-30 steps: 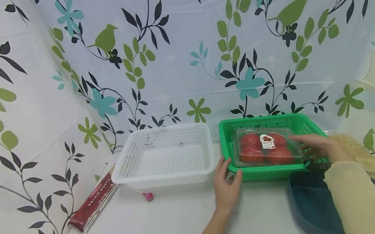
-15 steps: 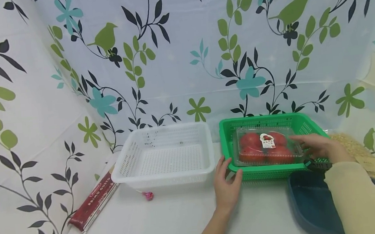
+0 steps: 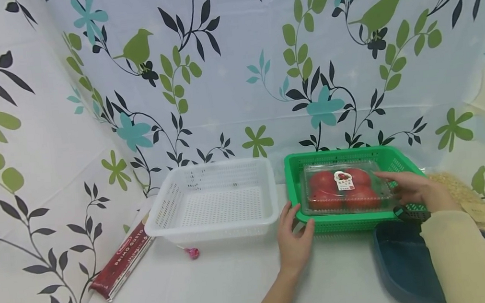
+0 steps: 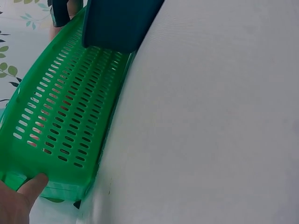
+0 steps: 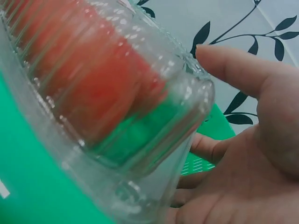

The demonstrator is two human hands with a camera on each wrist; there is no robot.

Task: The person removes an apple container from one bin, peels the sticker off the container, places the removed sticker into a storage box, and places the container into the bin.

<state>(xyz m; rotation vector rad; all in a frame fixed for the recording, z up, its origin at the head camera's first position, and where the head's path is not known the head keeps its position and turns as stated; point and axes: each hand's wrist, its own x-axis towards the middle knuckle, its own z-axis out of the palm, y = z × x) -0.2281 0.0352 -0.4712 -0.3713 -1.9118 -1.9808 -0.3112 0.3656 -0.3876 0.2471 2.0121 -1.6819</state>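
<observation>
A green perforated basket (image 3: 344, 224) stands at the right of the table with a clear plastic box of tomatoes (image 3: 343, 191) in it. The box has a white label and several red fruits. My left hand (image 3: 293, 241) rests at the basket's front left corner, fingers spread; in the left wrist view its thumb (image 4: 35, 186) lies against the green wall. At the box's right end, my right hand (image 3: 419, 191) holds it: the right wrist view shows the thumb (image 5: 233, 65) at the lid's edge and the other fingers beside and below the end, partly hidden.
A white perforated basket (image 3: 221, 228) stands to the left. A pink lollipop (image 3: 193, 253) lies before it, and a red spaghetti packet (image 3: 124, 260) farther left. A dark blue bin (image 3: 401, 262) is at the front right, with a bag of yellowish grains (image 3: 455, 188) behind.
The box has shifted and tilted slightly in the basket, its label a little left and up. Both hands have stayed almost in place.
</observation>
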